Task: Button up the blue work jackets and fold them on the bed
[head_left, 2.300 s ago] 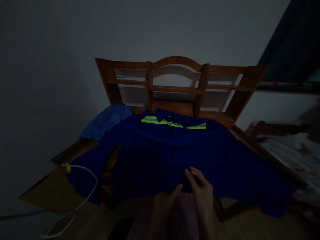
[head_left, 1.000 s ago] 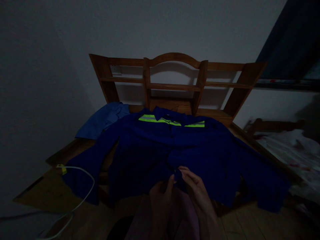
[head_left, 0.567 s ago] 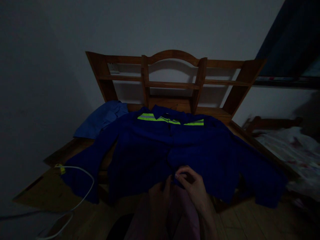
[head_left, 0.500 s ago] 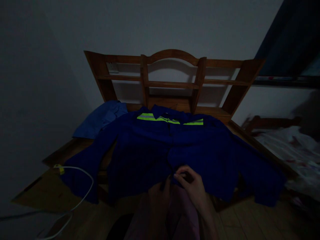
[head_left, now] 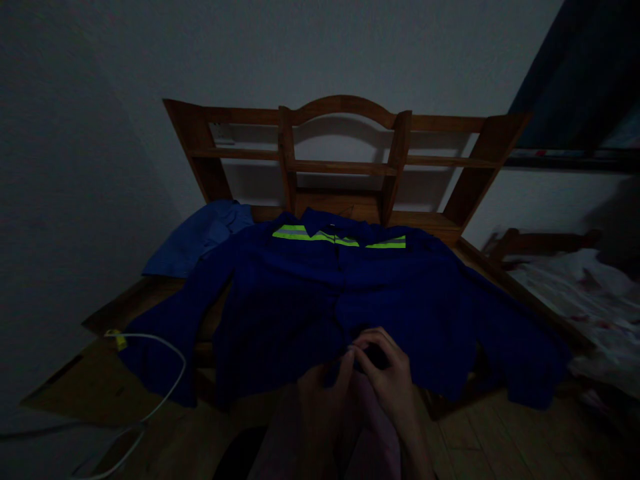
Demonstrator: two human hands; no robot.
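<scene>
1. Well to the left of the fingers, my feed shows a white cable (head_left: 175, 348) with a yellow tag (head_left: 119, 340), bowing over one sleeve of the blue jacket (head_left: 395, 293); I count it as a possible snag if that sleeve were dragged
2. Beyond the fingers and to the left, a light blue cloth (head_left: 193, 240) lies rumpled on the wooden desk (head_left: 140, 300), beside that same sleeve
3. The left hand (head_left: 323, 393) is at the jacket's lower front edge, thumb closed against curled fingers with fabric nipped between; it is too dim for me to make out which layer
4. Ahead of both sets of fingertips the jacket lies spread over the desk, collar (head_left: 314, 221) and reflective strip (head_left: 290, 232) farthest away, hem nearest, a sleeve drooping to each side; I judge it soft, limp, fairly light and neither slippery nor fragile, though a tug would skew its loose front
5. Just right of the left thumb, the right hand (head_left: 393, 367) pinches the same edge, thumb and forefinger tips together; I cannot tell whether a fastener sits there, but this front edge near the hem looks to me the firmest hold
6. Well off to the right of the fingers sits pale, crumpled material (head_left: 585, 287), too dark to identify
</scene>
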